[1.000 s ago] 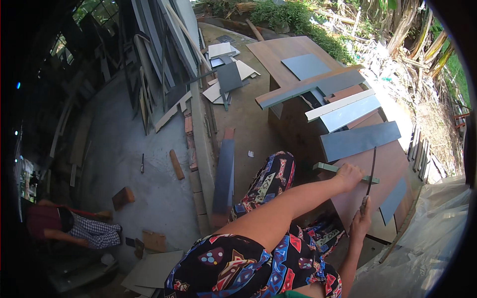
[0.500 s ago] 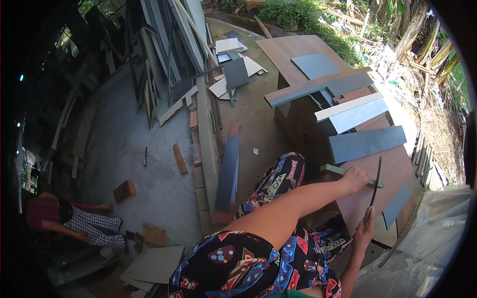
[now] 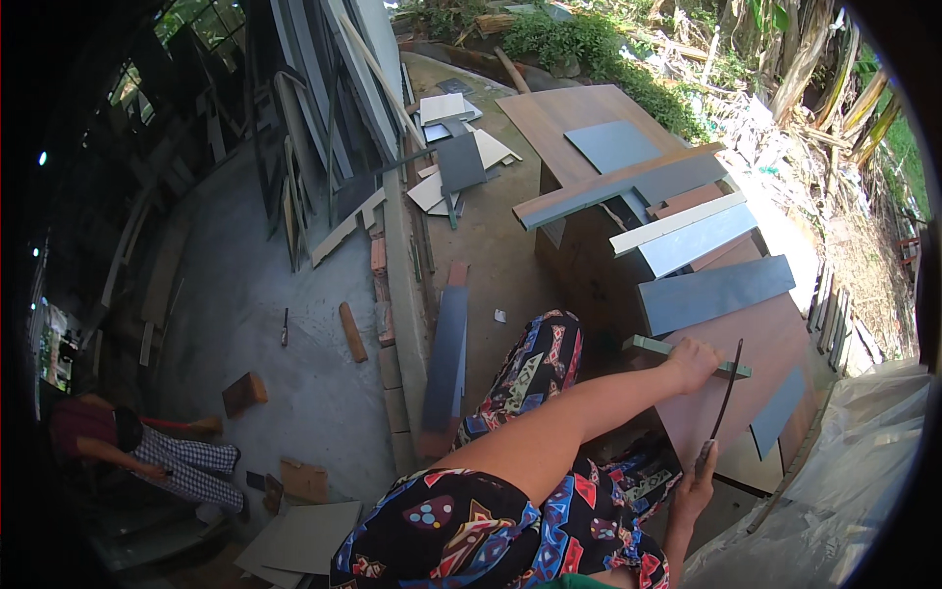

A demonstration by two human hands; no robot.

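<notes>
My left hand [image 3: 693, 366] is closed around a narrow green strip [image 3: 652, 345] and holds it over the brown panel tabletop [image 3: 702, 417]. In my right hand [image 3: 695, 483], closer to me, is the handle of a long, thin, dark-bladed tool [image 3: 726, 398]. Its blade points up and away from me, crossing in front of the strip's right end in this view. Whether the blade touches the strip, I cannot tell. A blue-grey board [image 3: 716, 294] lies just beyond my left hand, and a smaller blue-grey piece [image 3: 778, 412] lies to the right of the blade.
Several boards and strips, among them a white-edged one [image 3: 677, 224], cover the table's far part. Offcuts [image 3: 459, 162] lie on the ground beyond. Long panels [image 3: 339, 88] lean at the back left. A person [image 3: 147, 447] is at the lower left. Plastic sheeting [image 3: 844, 471] hangs at the right.
The blade and my right hand have shifted slightly down and left in the picture. The whole view has moved a little too. Both hands keep their holds.
</notes>
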